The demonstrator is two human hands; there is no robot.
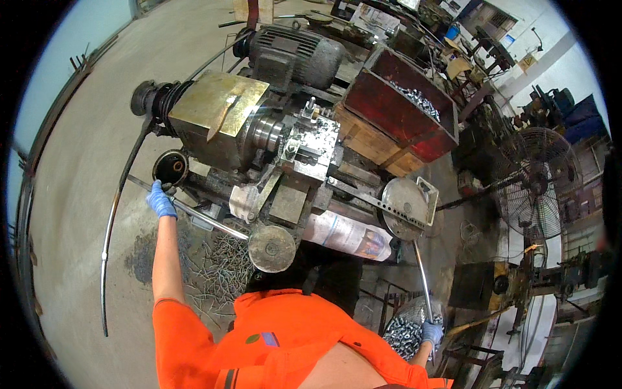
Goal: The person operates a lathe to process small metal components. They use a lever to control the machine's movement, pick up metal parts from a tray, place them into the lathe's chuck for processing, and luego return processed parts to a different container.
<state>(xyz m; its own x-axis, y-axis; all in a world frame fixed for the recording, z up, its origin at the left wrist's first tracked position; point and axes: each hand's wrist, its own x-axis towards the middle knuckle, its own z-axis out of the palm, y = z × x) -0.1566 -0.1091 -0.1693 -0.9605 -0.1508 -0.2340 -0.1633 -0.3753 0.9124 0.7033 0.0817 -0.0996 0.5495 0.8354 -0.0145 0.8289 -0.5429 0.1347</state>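
My left hand (161, 200), in a blue glove, is closed around a long metal lever (223, 227) that ends at a round disc (272, 248) on the machine's near side. Just beyond that hand is a dark round cup (170, 167). My right hand (432, 332), also gloved in blue, grips the lower end of another metal lever (422, 272), which slants down from a larger round plate (405, 204). Between the levers stands a lathe-like machine with a spindle (267, 133) and a shiny metal block (311, 148). Beside my right hand, a basket holds small metal pieces (403, 337).
A red bin (395, 104) with metal parts sits on wood beyond the machine. An electric motor (295, 57) is at the back. Metal shavings (223, 272) cover floor at the near left. A caged fan (538, 181) stands right; a dark upright rod (113, 227) is left.
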